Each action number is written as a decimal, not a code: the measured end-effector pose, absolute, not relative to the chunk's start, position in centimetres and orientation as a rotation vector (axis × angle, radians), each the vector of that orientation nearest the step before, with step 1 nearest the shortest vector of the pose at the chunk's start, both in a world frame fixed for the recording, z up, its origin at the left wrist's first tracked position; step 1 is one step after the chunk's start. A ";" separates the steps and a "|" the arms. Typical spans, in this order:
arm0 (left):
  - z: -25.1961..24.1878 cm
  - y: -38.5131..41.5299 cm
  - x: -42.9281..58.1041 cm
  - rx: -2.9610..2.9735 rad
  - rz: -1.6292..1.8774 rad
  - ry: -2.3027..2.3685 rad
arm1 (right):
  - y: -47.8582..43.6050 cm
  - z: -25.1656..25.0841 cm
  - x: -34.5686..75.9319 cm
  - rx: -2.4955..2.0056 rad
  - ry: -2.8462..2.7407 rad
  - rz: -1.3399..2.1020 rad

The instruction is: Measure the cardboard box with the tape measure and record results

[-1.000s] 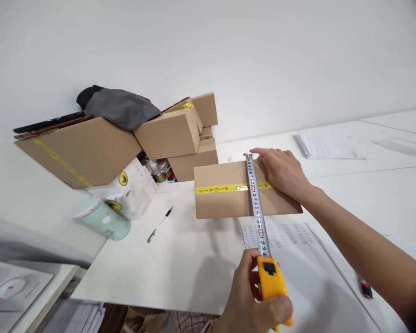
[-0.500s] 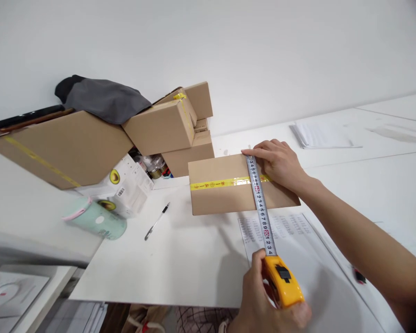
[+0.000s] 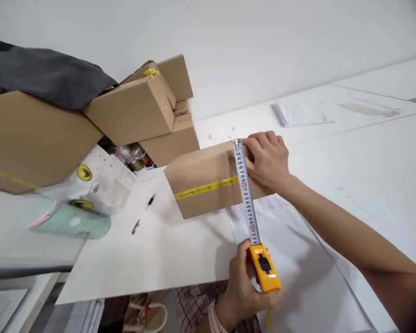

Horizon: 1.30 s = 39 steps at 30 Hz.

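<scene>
My left hand [image 3: 241, 282] is closed around a yellow tape measure [image 3: 266, 270] with a black slider. From it the metal blade [image 3: 247, 196] runs out across a brown cardboard box [image 3: 208, 173] sealed with yellow printed tape. The blade's hooked end lies at the box's far upper edge. My right hand [image 3: 268, 159] grips the box at its right side, beside the hooked end, with the fingers bent over the edge. Part of the box is hidden behind the blade and that hand. A printed sheet [image 3: 280, 249] lies under the tape measure.
A black and clear pen [image 3: 143, 213] lies left of the box. Farther left are a mint cylindrical pouch [image 3: 86, 222], a white carton with avocado pictures [image 3: 99, 171] and stacked cardboard boxes [image 3: 131, 111] under grey cloth [image 3: 52, 76]. Papers [image 3: 298, 113] lie at the back.
The view has shifted, and the box now sits tilted, showing its left end. The right index finger has come off the blade's end. The left hand still holds the tape measure.
</scene>
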<state>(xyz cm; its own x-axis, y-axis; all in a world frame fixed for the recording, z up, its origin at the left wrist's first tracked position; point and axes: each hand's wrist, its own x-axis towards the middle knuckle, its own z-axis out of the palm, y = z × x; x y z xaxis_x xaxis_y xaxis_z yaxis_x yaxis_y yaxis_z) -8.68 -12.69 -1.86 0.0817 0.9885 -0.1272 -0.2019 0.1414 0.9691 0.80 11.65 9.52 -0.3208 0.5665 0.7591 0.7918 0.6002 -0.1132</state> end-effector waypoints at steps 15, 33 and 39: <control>-1.0 -12.2 -9.7 1.123 0.952 1.053 | 6.0 14.8 5.6 -0.668 -1.451 1.105; -3.1 -13.1 -9.2 1.039 1.149 1.096 | -2.2 1.6 10.5 -1.497 -1.918 0.161; -2.5 -13.1 -9.2 1.055 1.109 1.115 | 2.6 0.0 16.0 -2.249 -1.901 0.160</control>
